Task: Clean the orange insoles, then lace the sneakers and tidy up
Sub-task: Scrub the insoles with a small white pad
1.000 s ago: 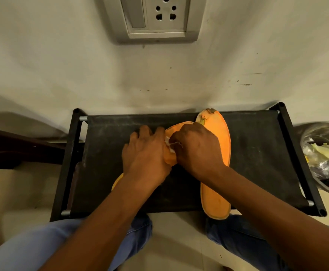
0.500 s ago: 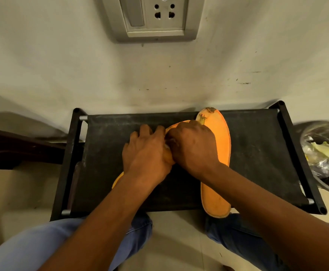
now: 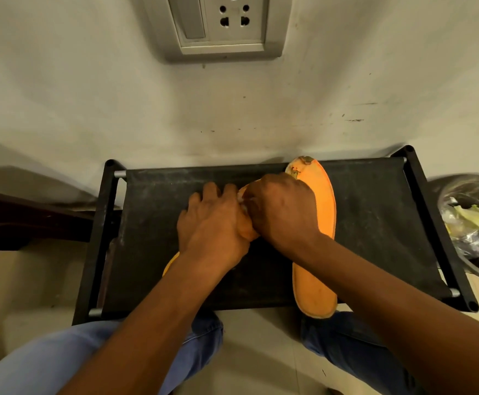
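At the centre of the frame an orange insole lies mostly hidden under both hands on the black tabletop. The left hand presses it down, fingers fairly straight. The right hand has its fingers curled around something small and pale against that insole. A second orange insole lies just right. A bin sits at the right edge.

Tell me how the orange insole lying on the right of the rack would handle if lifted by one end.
The right insole looks thin and flat, so probably light and floppy. Its near end overhangs the rack edge without drooping, suggesting some stiffness.
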